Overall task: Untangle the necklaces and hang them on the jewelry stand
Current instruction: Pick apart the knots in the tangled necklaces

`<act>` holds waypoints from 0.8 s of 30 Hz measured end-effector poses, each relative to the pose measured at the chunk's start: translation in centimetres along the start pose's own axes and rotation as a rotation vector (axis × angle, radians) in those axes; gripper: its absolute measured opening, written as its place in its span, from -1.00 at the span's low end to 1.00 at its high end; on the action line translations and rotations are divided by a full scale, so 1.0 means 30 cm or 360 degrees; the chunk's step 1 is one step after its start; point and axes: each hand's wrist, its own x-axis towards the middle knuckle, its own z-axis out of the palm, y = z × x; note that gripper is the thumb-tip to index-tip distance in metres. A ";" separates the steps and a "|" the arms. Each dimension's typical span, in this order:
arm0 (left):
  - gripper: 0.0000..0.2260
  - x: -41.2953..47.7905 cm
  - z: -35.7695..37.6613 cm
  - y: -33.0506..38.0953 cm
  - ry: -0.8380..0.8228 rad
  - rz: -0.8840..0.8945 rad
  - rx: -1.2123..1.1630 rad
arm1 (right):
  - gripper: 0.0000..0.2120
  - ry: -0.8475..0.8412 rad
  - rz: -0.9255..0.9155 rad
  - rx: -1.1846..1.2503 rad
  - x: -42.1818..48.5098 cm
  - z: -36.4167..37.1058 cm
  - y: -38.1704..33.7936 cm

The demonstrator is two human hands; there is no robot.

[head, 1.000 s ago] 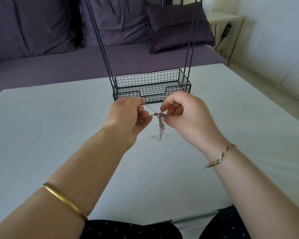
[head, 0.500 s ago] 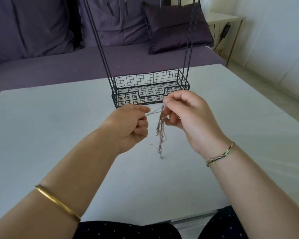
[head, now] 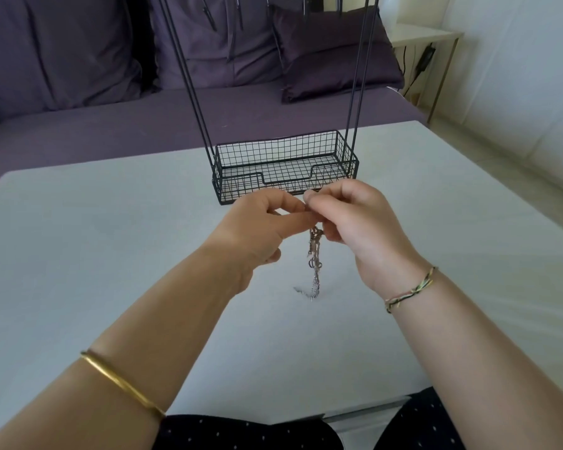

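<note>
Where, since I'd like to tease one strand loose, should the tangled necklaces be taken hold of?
Probably grip the loose tail jutting left at the bottom of the tangled necklaces, coming from the left: left hand and right hand pinch the top, and the middle is a knotted clump.

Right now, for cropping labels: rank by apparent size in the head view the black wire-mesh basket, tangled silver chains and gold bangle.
1. black wire-mesh basket
2. gold bangle and tangled silver chains: similar, bangle nearer camera, unranked

The left hand (head: pixel 260 222) and right hand (head: pixel 355 216) drew together, fingertips meeting where a strand had stretched; the necklaces (head: pixel 314 261) hung longer.
</note>
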 end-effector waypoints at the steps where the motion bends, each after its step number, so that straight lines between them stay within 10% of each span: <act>1: -0.88 0.003 0.001 -0.002 0.0021 0.0026 -0.0016 | -0.85 -0.0002 0.0014 0.0015 0.000 0.000 0.000; 11: -0.84 0.026 -0.024 -0.006 0.0269 0.0253 -0.0213 | -0.74 -0.0442 0.0321 0.0026 -0.014 0.019 -0.010; 24: -0.83 0.026 -0.060 -0.013 0.0387 -0.0048 -0.0773 | -0.91 -0.0186 0.0059 -0.0067 -0.008 -0.034 0.015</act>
